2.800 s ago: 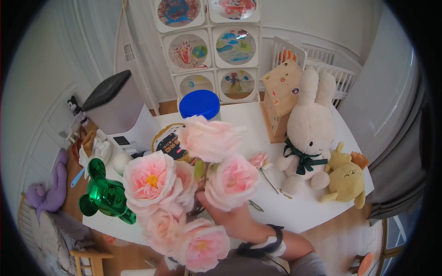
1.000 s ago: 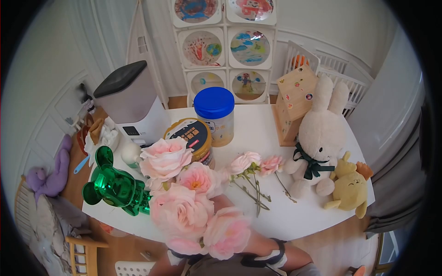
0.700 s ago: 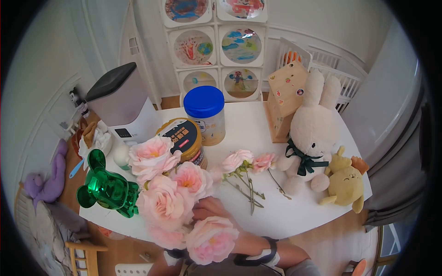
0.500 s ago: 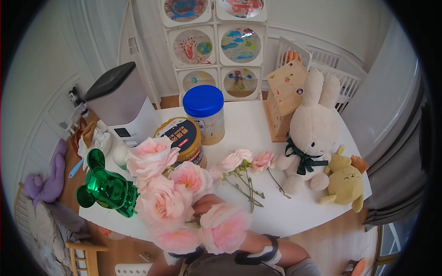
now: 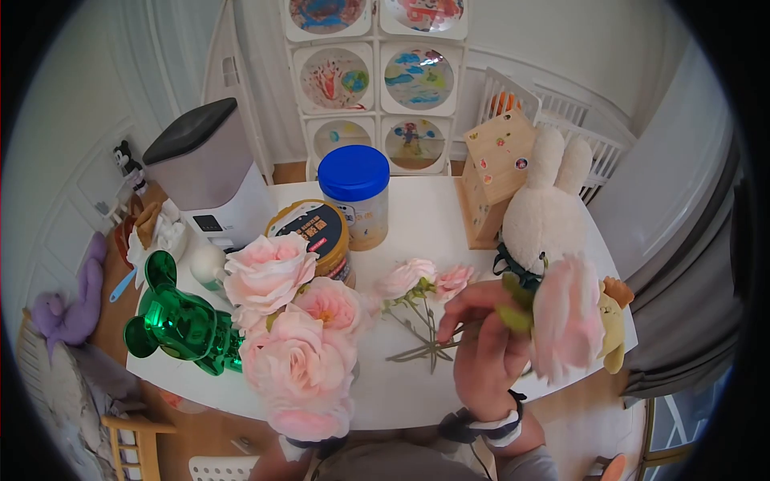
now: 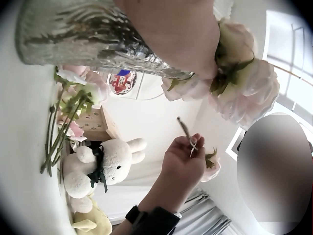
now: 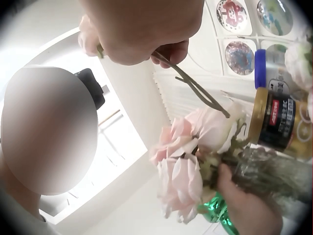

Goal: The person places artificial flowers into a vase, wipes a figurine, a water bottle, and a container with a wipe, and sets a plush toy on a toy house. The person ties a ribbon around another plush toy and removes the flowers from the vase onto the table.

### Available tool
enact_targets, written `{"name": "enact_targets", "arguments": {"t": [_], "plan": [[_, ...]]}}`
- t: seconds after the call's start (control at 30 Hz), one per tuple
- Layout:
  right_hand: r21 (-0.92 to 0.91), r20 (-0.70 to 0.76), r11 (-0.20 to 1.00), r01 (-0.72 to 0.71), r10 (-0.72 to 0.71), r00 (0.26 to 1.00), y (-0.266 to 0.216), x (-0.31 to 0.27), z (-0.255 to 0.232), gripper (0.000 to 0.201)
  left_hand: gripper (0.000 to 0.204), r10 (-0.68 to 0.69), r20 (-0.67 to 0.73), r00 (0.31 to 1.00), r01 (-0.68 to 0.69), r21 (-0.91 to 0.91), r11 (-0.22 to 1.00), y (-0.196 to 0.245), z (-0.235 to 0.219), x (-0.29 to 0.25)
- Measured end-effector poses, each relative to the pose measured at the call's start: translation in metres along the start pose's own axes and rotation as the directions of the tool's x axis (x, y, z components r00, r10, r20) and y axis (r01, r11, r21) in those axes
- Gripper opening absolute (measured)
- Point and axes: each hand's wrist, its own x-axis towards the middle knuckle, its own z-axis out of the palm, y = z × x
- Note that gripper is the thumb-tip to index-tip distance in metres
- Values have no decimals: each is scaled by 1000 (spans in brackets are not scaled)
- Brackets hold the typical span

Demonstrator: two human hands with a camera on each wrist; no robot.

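In the head view my right hand [image 5: 489, 353] holds a pink rose [image 5: 568, 319] by its stem, to the right of the bouquet. The stem [image 7: 190, 85] sticks out past my fingers in the right wrist view. My left hand [image 7: 249, 208] grips a clear ribbed glass vase [image 6: 93, 39] close to its mouth; in the head view the blooms hide this hand. Several pink roses [image 5: 301, 357] stand bunched in the vase. More cut roses [image 5: 407, 278] lie on the white table [image 5: 393, 401], their bare stems toward me.
A shiny green bear figure [image 5: 184, 329] stands left of the bouquet. Behind are a gold-lidded tub [image 5: 313, 236], a blue-lidded jar [image 5: 353, 180] and a grey dispenser [image 5: 212, 176]. A white plush rabbit [image 5: 545, 216], yellow plush [image 5: 613, 321] and wooden house [image 5: 497, 168] sit right.
My right hand has moved from behind the bouquet out to the right, carrying one rose away from the bunch. The other roses in the vase stay about where they were.
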Motion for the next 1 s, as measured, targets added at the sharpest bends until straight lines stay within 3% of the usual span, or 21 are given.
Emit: {"name": "enact_targets", "arguments": {"t": [0.03,0.1,0.17,0.27,0.3,0.37,0.43,0.5,0.53,0.6,0.67,0.8,0.87,1.0], "plan": [[34,-116,993,-111,114,987,0,0,-2,31,36,14,-4,1000,-14,-3,1000,1,4,1],[-84,-111,990,-110,101,989,20,10,-21,24,36,42,-12,999,-42,-7,999,4,16,5],[-314,-33,836,-451,465,885,48,14,-42,20,36,69,-16,998,-69,-6,998,9,23,8],[-485,-17,741,-465,523,852,97,0,-62,26,36,112,-14,994,-112,-2,994,17,31,12],[-485,-16,742,-463,522,853,102,-4,-65,26,36,127,-13,992,-127,2,992,20,33,12],[-605,37,728,-322,430,902,109,-12,-67,30,35,160,-15,987,-160,12,987,25,31,10],[-576,49,742,-344,452,891,110,-15,-68,31,35,195,-20,981,-194,35,980,32,44,13],[-763,137,646,12,144,980,98,-15,-60,31,35,239,-24,971,-237,72,969,41,55,15],[-751,140,660,10,144,980,89,-15,-52,31,35,263,-26,964,-260,92,961,42,64,14],[-495,218,861,-120,256,942,60,-17,-34,30,35,307,-28,951,-301,130,945,51,70,14],[-306,442,896,-321,433,786,32,-24,-14,32,35,344,-11,939,-338,157,928,56,78,11],[-223,537,923,-313,384,751,26,-37,22,38,36,402,40,915,-402,190,896,75,78,7],[-269,554,960,-77,220,803,32,-35,33,45,36,430,60,901,-433,201,879,88,77,6],[-171,560,982,-73,158,813,33,-28,49,47,36,490,89,867,-497,220,839,102,95,15]]}}
